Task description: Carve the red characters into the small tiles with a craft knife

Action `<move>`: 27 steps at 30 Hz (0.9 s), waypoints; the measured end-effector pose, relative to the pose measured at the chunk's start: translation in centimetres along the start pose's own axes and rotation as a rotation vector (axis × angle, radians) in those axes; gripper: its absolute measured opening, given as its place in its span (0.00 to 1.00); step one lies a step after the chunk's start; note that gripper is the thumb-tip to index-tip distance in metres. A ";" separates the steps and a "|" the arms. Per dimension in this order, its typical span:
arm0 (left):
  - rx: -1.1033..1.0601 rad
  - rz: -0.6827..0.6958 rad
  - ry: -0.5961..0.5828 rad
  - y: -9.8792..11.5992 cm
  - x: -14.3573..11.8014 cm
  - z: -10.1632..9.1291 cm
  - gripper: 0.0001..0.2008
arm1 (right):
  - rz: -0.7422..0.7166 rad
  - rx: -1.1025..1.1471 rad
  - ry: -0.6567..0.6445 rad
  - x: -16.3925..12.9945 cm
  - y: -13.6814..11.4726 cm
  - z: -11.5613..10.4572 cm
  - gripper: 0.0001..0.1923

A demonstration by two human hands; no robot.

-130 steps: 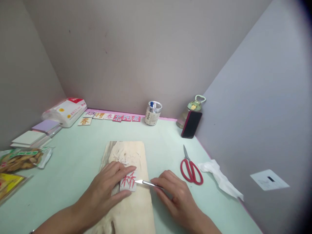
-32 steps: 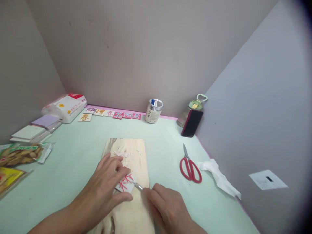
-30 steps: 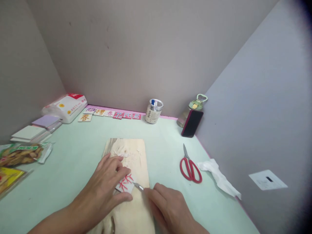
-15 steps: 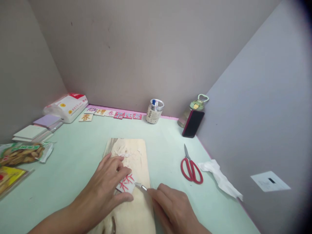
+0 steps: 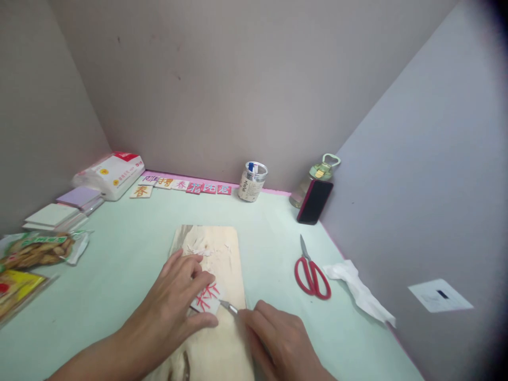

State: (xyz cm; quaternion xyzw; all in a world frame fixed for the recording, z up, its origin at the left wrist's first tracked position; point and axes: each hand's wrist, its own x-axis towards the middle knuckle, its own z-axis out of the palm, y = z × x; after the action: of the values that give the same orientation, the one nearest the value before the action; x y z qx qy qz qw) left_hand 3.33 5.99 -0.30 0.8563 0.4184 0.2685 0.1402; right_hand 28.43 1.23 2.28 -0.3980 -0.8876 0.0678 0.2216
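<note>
A small white square tile (image 5: 207, 299) with a red carved character lies on a pale wooden board (image 5: 228, 264). My left hand (image 5: 177, 296) grips the tile, thumb along its near edge and fingers along its far side, pinning it to the board. In my right hand (image 5: 278, 336) is a craft knife (image 5: 230, 307), its fingers closed round the handle. The blade tip meets the tile's right side, beside the red strokes. Thin white shavings (image 5: 200, 252) are scattered on the board beyond my left fingers.
Red-handled scissors (image 5: 311, 275) and a crumpled tissue (image 5: 361, 291) lie to the right. Behind them, a phone (image 5: 315, 202) leans on a green-lidded bottle (image 5: 320, 170). A jar (image 5: 251, 182) and several lettered tiles (image 5: 194, 187) line the back. Snack bags (image 5: 43, 248) and tile stacks (image 5: 53, 216) sit left.
The view has shifted very slightly. The knife tip has moved a little at the tile's right side; both hands keep their holds and the tile stays in place.
</note>
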 end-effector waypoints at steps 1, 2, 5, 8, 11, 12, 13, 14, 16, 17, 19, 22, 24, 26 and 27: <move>0.000 0.000 -0.002 0.0 0.0 0.0 0.20 | 0.000 0.003 -0.001 0.0 0.0 0.0 0.10; -0.001 0.001 -0.002 0.0 0.0 0.0 0.20 | -0.002 0.002 0.001 0.0 0.1 0.1 0.10; -0.004 0.007 0.006 0.0 0.0 0.1 0.20 | -0.003 -0.008 0.016 -0.1 0.1 0.3 0.10; -0.008 0.006 0.010 0.1 -0.1 0.1 0.20 | -0.002 -0.027 0.035 -0.3 -0.1 0.6 0.10; -0.007 0.010 0.013 0.1 -0.2 0.1 0.20 | -0.006 -0.074 0.069 -0.5 -0.2 0.9 0.10; -0.006 0.011 0.012 0.1 -0.2 0.1 0.21 | -0.005 -0.089 0.081 -0.5 -0.2 1.0 0.10; -0.005 0.010 0.011 0.0 -0.2 0.1 0.21 | -0.007 -0.100 0.091 -0.5 -0.2 1.1 0.11; -0.004 0.010 0.008 0.0 -0.2 0.1 0.21 | -0.008 -0.108 0.097 -0.4 -0.2 1.2 0.11; -0.003 0.009 0.009 0.0 -0.1 0.2 0.21 | -0.006 -0.114 0.107 -0.4 -0.2 1.5 0.10; -0.002 0.010 0.012 0.0 -0.1 0.2 0.21 | -0.003 -0.112 0.109 -0.3 -0.2 1.6 0.10; 0.002 0.011 0.016 0.0 0.0 0.2 0.22 | 0.004 -0.102 0.114 -0.3 -0.3 1.7 0.10; 0.009 0.009 0.016 0.1 0.0 0.2 0.22 | 0.005 -0.096 0.139 -0.2 -0.4 1.8 0.11; 0.013 0.008 0.016 0.1 0.0 0.2 0.21 | 0.005 -0.107 0.143 -0.2 -0.5 1.7 0.11; 0.015 0.011 0.019 0.1 0.0 0.1 0.22 | -0.002 -0.114 0.118 -0.3 -0.4 1.4 0.12; 0.015 0.013 0.019 0.0 0.0 0.1 0.22 | -0.009 -0.112 0.104 -0.3 -0.4 1.3 0.12</move>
State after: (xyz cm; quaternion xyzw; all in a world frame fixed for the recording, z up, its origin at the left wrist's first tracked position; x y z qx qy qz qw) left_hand 3.38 5.96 -0.41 0.8574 0.4163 0.2741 0.1280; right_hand 27.74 0.84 1.17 -0.4089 -0.8791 -0.0037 0.2449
